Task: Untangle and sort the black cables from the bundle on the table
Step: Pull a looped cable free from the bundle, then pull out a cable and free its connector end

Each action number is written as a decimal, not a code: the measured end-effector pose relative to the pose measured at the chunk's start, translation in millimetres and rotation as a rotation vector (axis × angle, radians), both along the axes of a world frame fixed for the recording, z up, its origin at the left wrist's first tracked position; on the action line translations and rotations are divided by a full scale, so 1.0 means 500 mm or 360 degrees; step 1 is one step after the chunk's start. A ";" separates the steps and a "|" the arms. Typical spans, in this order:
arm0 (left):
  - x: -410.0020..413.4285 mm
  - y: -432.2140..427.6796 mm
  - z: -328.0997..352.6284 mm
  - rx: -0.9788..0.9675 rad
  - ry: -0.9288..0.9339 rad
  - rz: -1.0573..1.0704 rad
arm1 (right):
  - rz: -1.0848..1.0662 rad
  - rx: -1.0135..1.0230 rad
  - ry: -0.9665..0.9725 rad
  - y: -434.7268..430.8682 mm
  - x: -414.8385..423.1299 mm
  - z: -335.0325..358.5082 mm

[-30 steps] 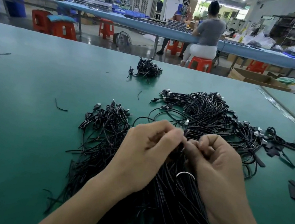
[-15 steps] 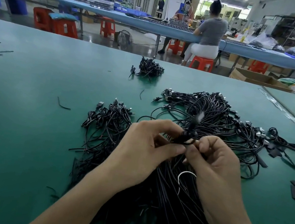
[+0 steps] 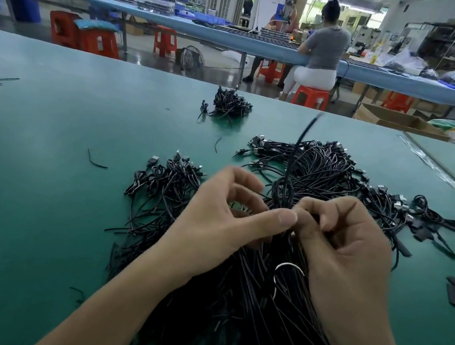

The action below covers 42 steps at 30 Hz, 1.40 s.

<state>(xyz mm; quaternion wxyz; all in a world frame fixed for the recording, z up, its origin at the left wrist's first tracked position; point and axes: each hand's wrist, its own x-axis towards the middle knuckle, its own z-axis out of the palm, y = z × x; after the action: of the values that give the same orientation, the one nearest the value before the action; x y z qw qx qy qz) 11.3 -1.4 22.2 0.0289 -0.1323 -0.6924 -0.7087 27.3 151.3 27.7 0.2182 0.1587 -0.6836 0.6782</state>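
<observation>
Most of the black cables are lying nearest us in the tied bundle [image 3: 256, 314], fanning over the green table [image 3: 33, 199] beneath our wrists. Just beyond, our left hand [image 3: 221, 220] and right hand [image 3: 340, 247] are pinching one looped cable [image 3: 295, 153] tightly, its free end sticking up. Farther out, a left pile [image 3: 163, 182], a larger right heap [image 3: 326, 171] and a small far clump [image 3: 229, 105] are lying apart, seemingly sorted. We are judging much remains.
</observation>
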 end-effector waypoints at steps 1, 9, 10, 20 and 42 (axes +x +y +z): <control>0.001 -0.001 0.002 -0.0056 -0.0013 -0.0079 | -0.0033 0.0078 0.0051 0.001 0.002 0.001; -0.008 0.000 -0.014 -0.0404 0.0523 0.0081 | 0.0063 -0.0059 -0.0251 0.010 -0.006 -0.015; -0.007 0.001 -0.015 -0.0399 0.0571 0.0083 | 0.0094 -0.0147 -0.0305 0.010 -0.006 -0.014; 0.000 0.002 -0.018 -0.0414 0.0578 0.0130 | 0.0119 -0.0215 -0.0346 0.018 -0.005 0.000; -0.008 -0.005 -0.019 -0.0155 0.0295 -0.0043 | 0.0644 -0.0900 -0.1432 0.018 -0.006 -0.005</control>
<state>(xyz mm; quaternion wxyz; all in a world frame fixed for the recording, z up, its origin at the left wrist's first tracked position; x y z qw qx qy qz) 7.4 -4.1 12.7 0.0767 -0.2078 -0.7185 -0.6594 24.5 160.6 25.1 -0.1947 -0.0827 -0.4571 0.8639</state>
